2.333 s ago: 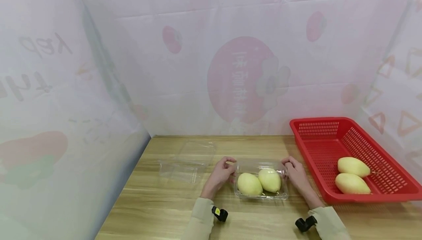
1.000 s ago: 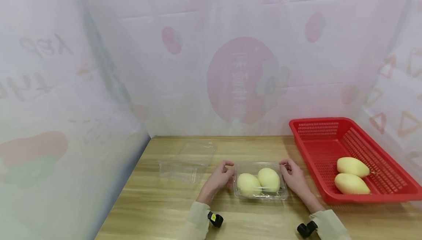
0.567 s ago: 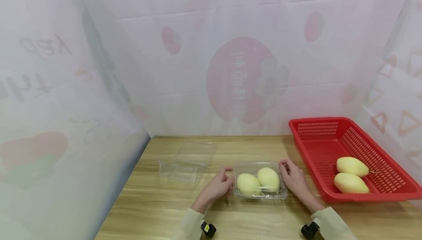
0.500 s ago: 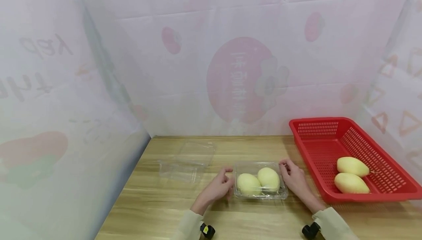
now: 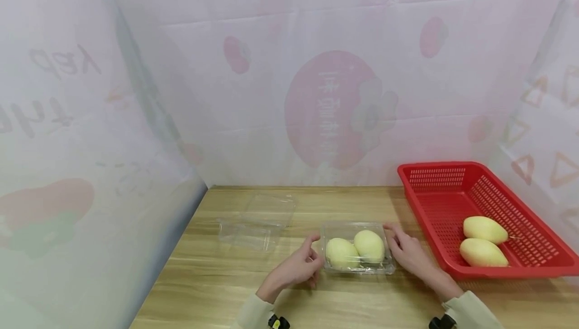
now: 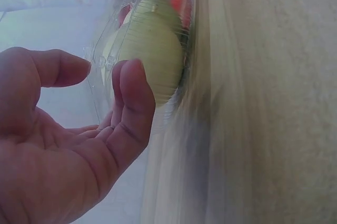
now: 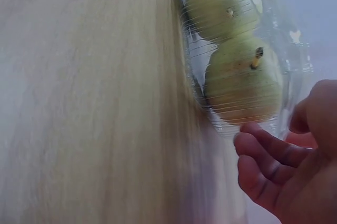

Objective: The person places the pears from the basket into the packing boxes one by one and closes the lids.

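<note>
A clear plastic clamshell box (image 5: 357,226) stands on the table with its lid down over two pale yellow pears (image 5: 342,253). At its left side is my left hand (image 5: 297,264), thumb and fingers parted and nothing between them. In the left wrist view, the left fingertips (image 6: 134,71) overlap the ribbed box wall. My right hand (image 5: 409,251) is at the right side, its index finger reaching to the far right corner. The right wrist view shows loosely bent right fingers (image 7: 258,153) close against the box end, below the pears' dark stems.
A red perforated basket (image 5: 425,218) stands to the right, with two more pears (image 5: 484,252) inside. An empty clear clamshell box (image 5: 246,233) lies open at the left. Printed cloth (image 5: 253,143) hangs behind the table and along both sides.
The lid has settled lower onto the box. My left hand has drawn back toward me and its fingers have spread; the right hand's fingers have loosened at the corner.
</note>
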`<state>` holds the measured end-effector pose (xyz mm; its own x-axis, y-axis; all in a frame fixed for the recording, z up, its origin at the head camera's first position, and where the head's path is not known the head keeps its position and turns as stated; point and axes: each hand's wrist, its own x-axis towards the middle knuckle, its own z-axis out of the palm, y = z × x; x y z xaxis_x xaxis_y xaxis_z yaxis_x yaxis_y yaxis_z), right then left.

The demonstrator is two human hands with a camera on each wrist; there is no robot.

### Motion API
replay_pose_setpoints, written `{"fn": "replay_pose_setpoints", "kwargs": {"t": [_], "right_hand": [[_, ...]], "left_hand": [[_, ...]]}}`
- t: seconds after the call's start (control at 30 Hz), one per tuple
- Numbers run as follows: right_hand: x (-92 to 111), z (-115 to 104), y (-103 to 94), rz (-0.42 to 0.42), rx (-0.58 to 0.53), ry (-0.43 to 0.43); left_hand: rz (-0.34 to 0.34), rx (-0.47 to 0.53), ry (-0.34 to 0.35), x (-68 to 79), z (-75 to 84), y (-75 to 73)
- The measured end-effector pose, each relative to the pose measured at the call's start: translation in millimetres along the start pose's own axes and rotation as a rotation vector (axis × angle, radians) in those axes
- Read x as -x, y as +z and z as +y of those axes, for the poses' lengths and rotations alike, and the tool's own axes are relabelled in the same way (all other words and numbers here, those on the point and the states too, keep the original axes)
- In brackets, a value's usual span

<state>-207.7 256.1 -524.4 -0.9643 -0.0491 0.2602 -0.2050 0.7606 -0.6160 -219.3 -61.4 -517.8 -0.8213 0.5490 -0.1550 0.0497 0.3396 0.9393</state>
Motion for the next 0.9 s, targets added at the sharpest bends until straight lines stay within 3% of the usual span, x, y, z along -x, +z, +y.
{"fn": "replay_pose_setpoints", "kwargs": {"t": [0.2,0.37,0.57,0.7,0.9], "right_hand": [[3.7,-2.0,-11.3,-0.126,0.011,-0.024],[9.0,-4.3,-21.4,-0.289,-0.16,0.023],[16.6,-3.2,-32.0,-0.488,-0.377,-0.006],[20.8,-0.5,-36.1,-0.626,-0.471,0.033],[23.8,4.6,-35.8,-0.723,-0.565,0.065]], "left_hand": [[-0.001,0.005,-0.001,0.1,0.6,3.7],[-0.003,0.021,0.012,0.5,3.3,6.4],[-0.013,0.026,0.028,1.4,5.0,6.6],[-0.01,0.005,0.033,1.6,4.6,6.3],[0.004,-0.033,0.037,1.9,5.3,7.7]]}}
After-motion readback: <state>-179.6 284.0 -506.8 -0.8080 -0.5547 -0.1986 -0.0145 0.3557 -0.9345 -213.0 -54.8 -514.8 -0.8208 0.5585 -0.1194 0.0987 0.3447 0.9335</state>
